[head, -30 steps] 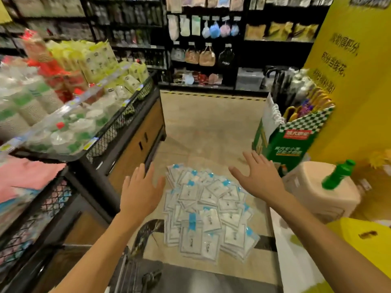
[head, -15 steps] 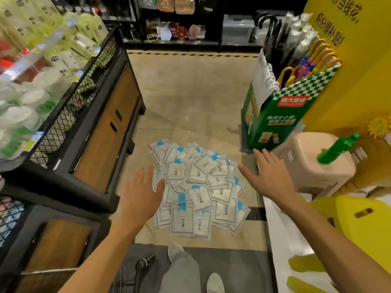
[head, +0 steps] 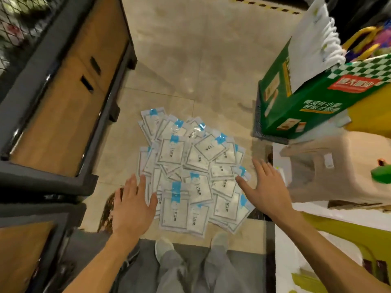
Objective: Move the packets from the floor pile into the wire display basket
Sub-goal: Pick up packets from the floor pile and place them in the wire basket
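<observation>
Nearest the camera are the person's own legs in grey trousers, with pale shoes [head: 164,248] planted on a dark floor mat [head: 137,271] right at the near edge of the pile. Both bare forearms stretch forward from the bottom corners. The left hand [head: 132,210] is flat and open, fingers straight and close together, over the pile's left edge; its thumb lies across the nearest packets (whether the palm actually touches them cannot be told). The right hand [head: 264,191] is likewise open, fingers straight and slightly spread, thumb pointing inward, at the right edge of the pile. Neither hand holds anything.

Between the hands lies the pile of packets [head: 190,172]: flat white pouches with blue tabs at the top, overlapping loosely on the beige tiled floor [head: 190,60].

To the left stand dark-framed display stands with wooden panels [head: 63,98], and the wire display basket [head: 19,24] shows as mesh at the top left corner, well apart from the pile. To the right sits a beige plastic stool [head: 330,166], with a green cap [head: 380,176] at the frame's edge. Beyond it, a green checkered carton [head: 306,106] holds white folded items and yellow hooked handles. Farthest off, a yellow-and-black striped line [head: 264,6] crosses the floor.
</observation>
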